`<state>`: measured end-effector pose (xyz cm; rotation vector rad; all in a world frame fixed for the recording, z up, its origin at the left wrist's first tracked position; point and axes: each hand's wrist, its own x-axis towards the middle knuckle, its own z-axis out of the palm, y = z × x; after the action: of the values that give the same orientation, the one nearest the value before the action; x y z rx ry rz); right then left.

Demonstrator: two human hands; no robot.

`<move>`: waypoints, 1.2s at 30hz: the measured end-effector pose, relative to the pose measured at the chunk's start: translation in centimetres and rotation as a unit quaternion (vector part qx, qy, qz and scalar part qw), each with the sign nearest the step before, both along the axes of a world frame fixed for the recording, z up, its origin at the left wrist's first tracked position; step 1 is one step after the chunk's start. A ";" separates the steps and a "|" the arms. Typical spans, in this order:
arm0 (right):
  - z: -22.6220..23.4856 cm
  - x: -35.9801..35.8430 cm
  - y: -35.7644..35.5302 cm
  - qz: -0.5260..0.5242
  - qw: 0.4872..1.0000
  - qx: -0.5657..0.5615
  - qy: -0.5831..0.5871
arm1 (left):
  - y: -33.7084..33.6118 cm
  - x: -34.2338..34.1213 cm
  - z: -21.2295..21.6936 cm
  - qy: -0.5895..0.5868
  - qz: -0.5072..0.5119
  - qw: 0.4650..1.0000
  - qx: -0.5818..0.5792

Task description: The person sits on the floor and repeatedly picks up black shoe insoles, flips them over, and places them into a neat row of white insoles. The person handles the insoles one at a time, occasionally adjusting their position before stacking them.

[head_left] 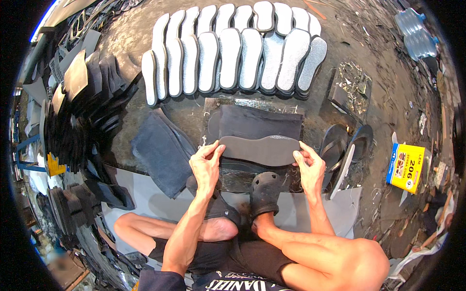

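Observation:
Between my hands I hold a dark grey shoe sole point(260, 151), level and crosswise. My left hand point(206, 165) pinches its left end between thumb and fingers, and my right hand point(310, 168) grips the right end the same way. Just beyond it, a black rubber sheet point(262, 120) lies on a dark work board point(242, 103). Part of another dark sole-shaped piece point(213, 125) peeks out at the sheet's left edge. Left of my left hand, several dark flat sheets point(158, 150) lie overlapped.
Two rows of stacked soles with pale speckled tops point(230, 56) stand at the back. Piled dark sheets point(92, 92) crowd the left. On the right are black sandals point(335, 143), a long pale strip point(342, 170), a scrap-covered block point(352, 89) and a yellow-blue container point(407, 167).

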<state>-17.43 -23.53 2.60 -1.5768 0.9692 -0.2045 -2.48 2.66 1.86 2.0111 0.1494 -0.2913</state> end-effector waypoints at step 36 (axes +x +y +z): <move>3.6 14.4 -8.7 0.220 0.940 -0.259 -0.035 | -6.4 7.4 0.9 -0.283 -0.181 0.937 0.094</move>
<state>-3.05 -32.22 6.25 -2.2103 0.4997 -0.2097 4.90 -3.77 2.75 2.2243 -0.5803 0.0882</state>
